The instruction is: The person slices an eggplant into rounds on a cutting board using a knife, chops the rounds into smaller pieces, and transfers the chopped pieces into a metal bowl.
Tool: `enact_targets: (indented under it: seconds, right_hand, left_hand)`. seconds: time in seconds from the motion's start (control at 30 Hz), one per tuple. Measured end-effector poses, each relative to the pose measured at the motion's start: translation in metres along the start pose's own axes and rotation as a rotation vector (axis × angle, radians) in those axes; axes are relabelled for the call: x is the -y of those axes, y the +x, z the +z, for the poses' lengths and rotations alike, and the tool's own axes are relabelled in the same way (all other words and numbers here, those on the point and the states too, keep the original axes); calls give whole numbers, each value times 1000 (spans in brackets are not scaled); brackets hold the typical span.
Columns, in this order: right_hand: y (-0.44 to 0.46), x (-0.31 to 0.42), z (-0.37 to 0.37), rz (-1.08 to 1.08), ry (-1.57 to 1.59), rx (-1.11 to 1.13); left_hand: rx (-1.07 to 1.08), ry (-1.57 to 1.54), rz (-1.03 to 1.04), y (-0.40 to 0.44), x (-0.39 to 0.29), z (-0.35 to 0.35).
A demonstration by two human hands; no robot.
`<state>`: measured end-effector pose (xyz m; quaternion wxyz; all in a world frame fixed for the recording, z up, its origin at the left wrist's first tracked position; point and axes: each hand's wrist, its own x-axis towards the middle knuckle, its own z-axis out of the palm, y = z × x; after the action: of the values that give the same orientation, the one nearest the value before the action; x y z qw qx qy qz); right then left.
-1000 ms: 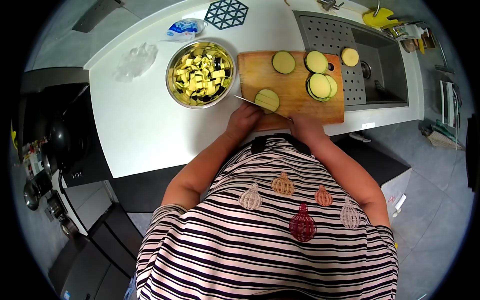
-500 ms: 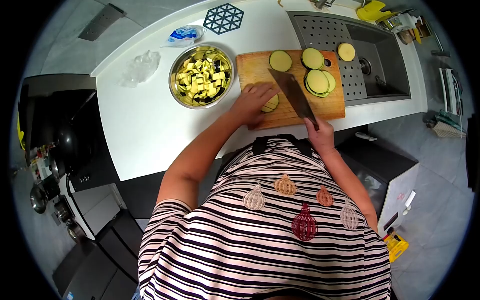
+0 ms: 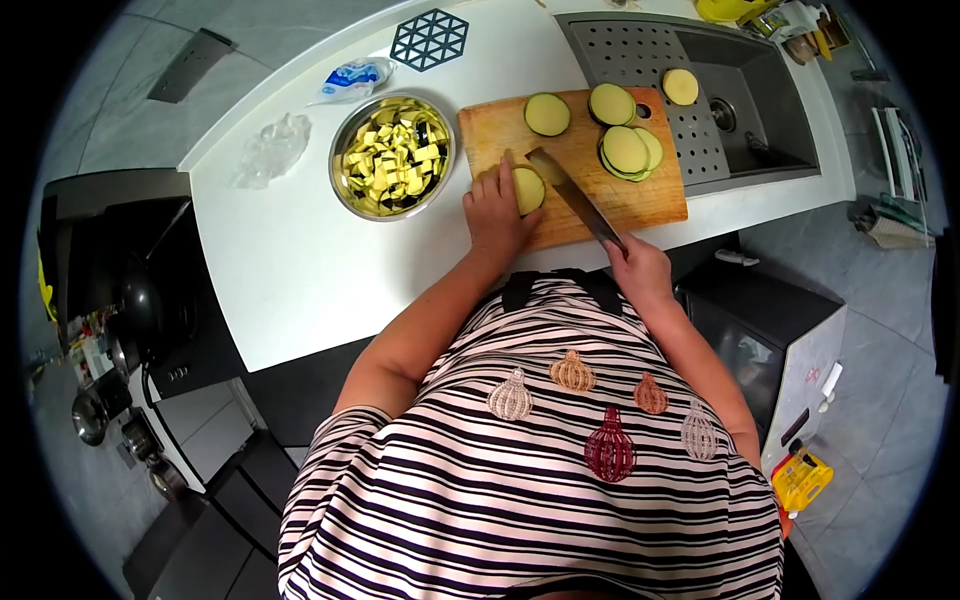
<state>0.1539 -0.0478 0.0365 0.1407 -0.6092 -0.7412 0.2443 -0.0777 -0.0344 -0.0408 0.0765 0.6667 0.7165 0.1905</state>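
On the wooden cutting board [image 3: 480,130], my left hand [image 3: 497,215] holds a round eggplant slice [image 3: 529,190] at its edge, with the thumb and fingers on either side. My right hand [image 3: 642,272] is closed around the handle of a kitchen knife [image 3: 578,202]. The blade points up and left, just right of the held slice and apart from it. More eggplant rounds lie on the board: a single slice [image 3: 547,115] at the top, a small pile [image 3: 612,104] beside it, and a fanned stack [image 3: 626,150] at the right.
Left of the board stands a metal bowl [image 3: 338,180] of eggplant cubes. Behind it lie a blue-and-white packet [image 3: 352,78], a crumpled clear bag [image 3: 276,150] and a dark hexagonal trivet [image 3: 429,40]. At right, a pale round piece [image 3: 680,87] rests on the sink's perforated tray [image 3: 640,55].
My left hand has shifted so its fingers point up along the slice's left side, and the slice shows more fully. The knife has turned, its blade looking narrower. The whole view has shifted slightly.
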Motion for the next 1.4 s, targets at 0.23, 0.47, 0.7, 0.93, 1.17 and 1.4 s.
enact_targets:
  seconds: [0.23, 0.47, 0.7, 0.93, 1.17, 1.4]
  right_hand:
    - [21, 41, -25, -106, -176, 167]
    - [25, 43, -21, -81, -238, 253]
    - [49, 34, 29, -9, -258, 319]
    - [38, 39, 10, -132, -12, 165]
    - [29, 47, -20, -99, -190, 313]
    - [42, 39, 23, -58, -163, 330]
  left_hand:
    - [-214, -353, 325, 3, 23, -3]
    - [-166, -389, 328, 8, 24, -2]
    - [-119, -367, 323, 11, 21, -8]
    - [-151, -402, 378, 5, 37, -11]
    - [-76, -430, 379, 1, 42, -11]
    - [-65, -415, 351, -1, 38, -11]
